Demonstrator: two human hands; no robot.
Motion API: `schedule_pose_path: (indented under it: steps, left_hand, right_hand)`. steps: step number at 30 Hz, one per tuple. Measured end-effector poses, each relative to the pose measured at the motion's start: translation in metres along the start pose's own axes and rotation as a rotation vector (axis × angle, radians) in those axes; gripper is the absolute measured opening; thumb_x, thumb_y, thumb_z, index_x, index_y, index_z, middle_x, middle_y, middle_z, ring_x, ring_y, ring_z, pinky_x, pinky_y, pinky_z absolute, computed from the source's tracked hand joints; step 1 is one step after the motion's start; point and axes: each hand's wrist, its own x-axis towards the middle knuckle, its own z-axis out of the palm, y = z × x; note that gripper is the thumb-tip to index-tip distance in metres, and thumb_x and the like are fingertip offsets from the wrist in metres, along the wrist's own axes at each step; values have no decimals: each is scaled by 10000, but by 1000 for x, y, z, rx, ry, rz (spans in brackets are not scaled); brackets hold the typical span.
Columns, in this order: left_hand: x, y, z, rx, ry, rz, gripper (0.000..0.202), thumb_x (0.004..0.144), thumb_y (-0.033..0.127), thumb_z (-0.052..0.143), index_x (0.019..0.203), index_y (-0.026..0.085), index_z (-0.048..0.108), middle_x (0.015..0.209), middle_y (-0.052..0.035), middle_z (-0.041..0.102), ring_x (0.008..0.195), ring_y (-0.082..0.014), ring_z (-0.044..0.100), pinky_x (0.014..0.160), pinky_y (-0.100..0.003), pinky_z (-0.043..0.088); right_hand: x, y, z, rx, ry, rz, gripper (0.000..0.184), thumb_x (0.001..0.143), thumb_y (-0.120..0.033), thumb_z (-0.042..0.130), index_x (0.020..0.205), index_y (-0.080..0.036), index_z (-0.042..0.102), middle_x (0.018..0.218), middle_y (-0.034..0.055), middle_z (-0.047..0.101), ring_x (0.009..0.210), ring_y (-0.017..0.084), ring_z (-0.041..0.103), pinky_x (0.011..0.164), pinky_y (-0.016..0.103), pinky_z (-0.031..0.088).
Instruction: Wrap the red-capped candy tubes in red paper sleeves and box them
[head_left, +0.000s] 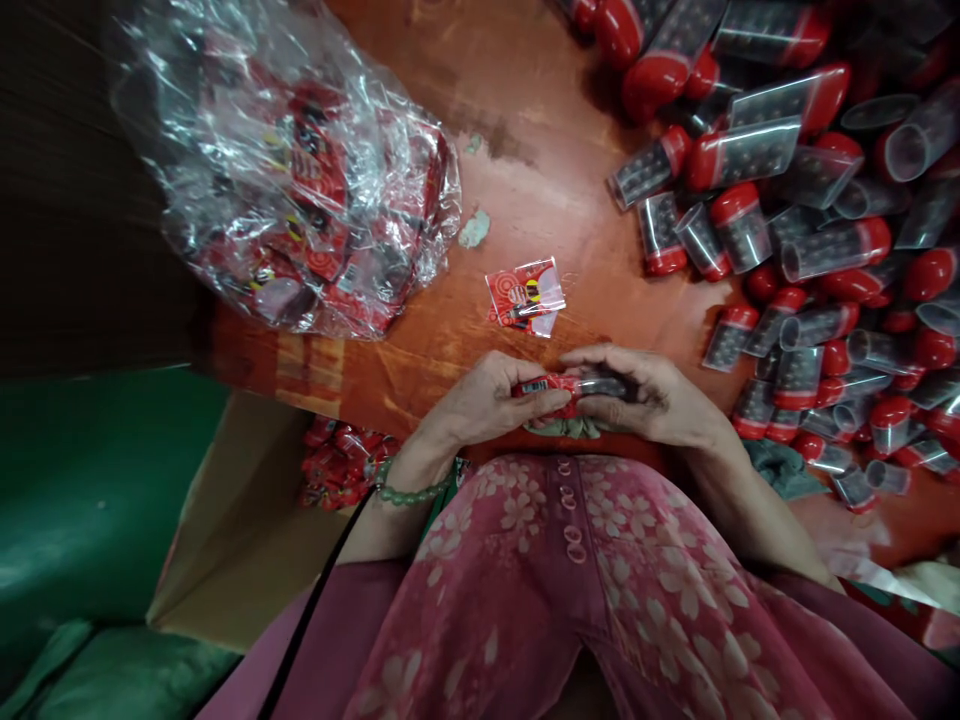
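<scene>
In front of my apron, both hands work on one small clear tube (602,385) with a red printed plastic sleeve (553,384) at its left end. My left hand (486,400) pinches the sleeve between thumb and fingers. From the other side, my right hand (654,393) is closed around the clear part of the tube, whose far end is hidden in the fingers. How far the sleeve reaches over the tube, I cannot tell. Just beyond my hands, a few flat printed sleeves (525,290) lie overlapped on the table.
A clear plastic bag (315,180) full of red printed sleeves sits at the table's left. Many red-capped tubes with dark beads (742,150) are heaped at the right. Below the table edge, a cardboard box (232,530) holds red packed items (345,465). A dark cloth (784,468) lies right.
</scene>
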Motion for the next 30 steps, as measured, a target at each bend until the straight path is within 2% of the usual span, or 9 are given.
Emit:
schedule_pose_path:
  steps: [3,6,9,13,19,22,24,27,30]
  left_hand:
    - [1,5,-2,54,-2,14,412,816,508,669,685,118,672,570,13,580,511,-76,472,479,-191,368]
    - [2,12,-7,94,19,48,321,760,438,741,816,124,707,662,4,639,566,-90,535,525,-197,409]
    - [4,16,-12,149,-15,58,328,702,426,797,820,132,710,686,-1,658,593,-105,565,548,-206,431]
    - [11,18,-13,201,-69,42,360,740,481,752,809,129,723,633,6,619,554,-97,515,520,-210,399]
    - [16,18,-11,98,-182,-40,515,806,614,629,682,115,663,550,23,459,507,-78,382,467,-209,298]
    - [18,17,-10,113,-258,-41,530,811,610,617,602,124,589,530,51,335,498,-59,277,446,-203,209]
    - [19,18,-10,103,-281,-44,508,821,583,607,609,121,582,537,62,301,500,-54,243,448,-204,183]
    - [22,21,-11,79,-245,-31,440,830,522,604,705,102,645,559,61,346,513,-57,272,467,-198,221]
    - [24,24,-11,61,-183,-27,385,749,485,698,761,101,670,611,41,468,551,-67,375,517,-197,319]
  right_hand:
    - [-2,0,-4,86,-6,66,312,887,-308,664,1167,-169,650,994,42,691,790,129,635,683,241,502]
    - [1,-1,-4,112,6,81,288,871,-302,679,1122,-160,669,974,34,681,792,129,627,701,248,496]
    - [5,-1,-5,95,-13,56,278,860,-277,693,1108,-154,670,981,35,688,801,132,631,714,253,494]
    - [8,-4,-7,67,-53,3,289,866,-275,694,1131,-166,655,1001,36,702,835,144,646,739,262,501]
    - [5,-3,-9,-27,-44,-20,331,901,-282,658,1213,-184,612,1066,50,678,887,149,638,768,270,508]
    - [5,-2,-9,-44,-46,-22,326,903,-296,654,1206,-179,618,1058,58,668,875,152,629,768,280,513]
    - [7,-1,-9,-40,-34,-29,308,905,-318,653,1178,-175,631,1028,53,669,867,154,626,776,287,514]
    - [12,-1,-9,-77,18,-75,286,915,-322,641,1160,-175,639,1012,52,673,886,165,625,813,304,511]
    - [16,-1,-6,-176,99,-160,264,942,-310,598,1166,-177,639,1013,60,671,920,175,619,856,319,498]
